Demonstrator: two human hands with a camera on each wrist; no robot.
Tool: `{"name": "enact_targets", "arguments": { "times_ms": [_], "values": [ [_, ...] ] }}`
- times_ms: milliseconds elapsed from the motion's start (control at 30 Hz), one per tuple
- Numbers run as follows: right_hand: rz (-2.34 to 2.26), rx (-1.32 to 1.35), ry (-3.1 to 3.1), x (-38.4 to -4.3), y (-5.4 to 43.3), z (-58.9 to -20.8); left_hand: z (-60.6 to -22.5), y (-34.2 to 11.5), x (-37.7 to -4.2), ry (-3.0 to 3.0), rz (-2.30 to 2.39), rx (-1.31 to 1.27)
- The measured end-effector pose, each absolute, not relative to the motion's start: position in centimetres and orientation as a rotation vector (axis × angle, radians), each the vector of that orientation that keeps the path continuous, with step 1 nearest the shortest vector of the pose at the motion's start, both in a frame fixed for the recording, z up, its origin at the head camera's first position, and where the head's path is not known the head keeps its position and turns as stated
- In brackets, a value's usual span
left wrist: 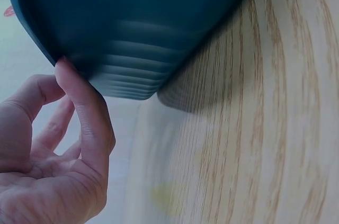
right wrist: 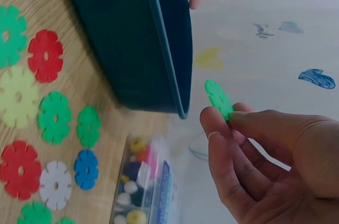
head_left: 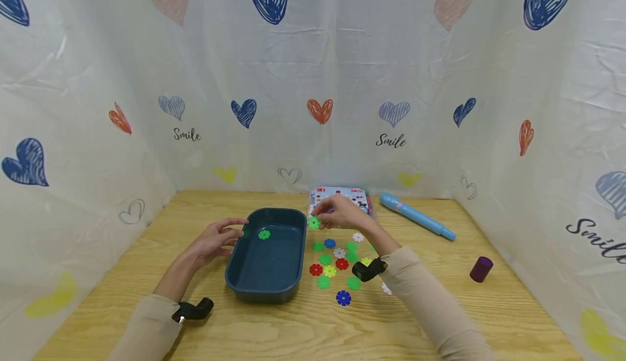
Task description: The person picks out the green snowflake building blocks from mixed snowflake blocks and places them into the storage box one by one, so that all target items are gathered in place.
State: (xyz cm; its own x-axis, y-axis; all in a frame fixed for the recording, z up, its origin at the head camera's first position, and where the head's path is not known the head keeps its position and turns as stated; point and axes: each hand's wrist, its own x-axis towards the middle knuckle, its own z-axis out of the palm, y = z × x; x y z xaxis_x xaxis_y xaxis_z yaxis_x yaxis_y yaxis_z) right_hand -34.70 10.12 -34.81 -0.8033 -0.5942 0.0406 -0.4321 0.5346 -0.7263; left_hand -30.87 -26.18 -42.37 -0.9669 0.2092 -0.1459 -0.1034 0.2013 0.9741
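Observation:
My right hand [head_left: 337,212] pinches a green notched plastic disc [right wrist: 217,98] between thumb and fingertips, above the table just right of a dark blue-green basin [head_left: 266,290]. One green notched disc [head_left: 264,234] lies inside the basin. At the basin's left rim, my left hand [head_left: 215,243] holds the edge with its fingertips; a finger overlaps the rim in the left wrist view. Loose discs lie to the right of the basin, among them a red disc [head_left: 315,269], a yellow disc [head_left: 330,271], a dark blue disc [head_left: 343,298] and several green ones.
Behind the discs, a clear box with a printed lid [head_left: 359,197] stands near the back curtain [head_left: 274,154]. A light blue tube [head_left: 415,217] lies at the back right. A dark purple cylinder [head_left: 481,269] stands near the table's right edge.

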Motion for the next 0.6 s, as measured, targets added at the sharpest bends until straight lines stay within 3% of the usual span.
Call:
{"name": "enact_targets", "arguments": {
  "times_ms": [600],
  "values": [
    [-1.219,-0.779,2.469,-36.0,4.7,-35.9,-42.3,-26.2,-30.8,2.254,1.822,0.107]
  ]
}}
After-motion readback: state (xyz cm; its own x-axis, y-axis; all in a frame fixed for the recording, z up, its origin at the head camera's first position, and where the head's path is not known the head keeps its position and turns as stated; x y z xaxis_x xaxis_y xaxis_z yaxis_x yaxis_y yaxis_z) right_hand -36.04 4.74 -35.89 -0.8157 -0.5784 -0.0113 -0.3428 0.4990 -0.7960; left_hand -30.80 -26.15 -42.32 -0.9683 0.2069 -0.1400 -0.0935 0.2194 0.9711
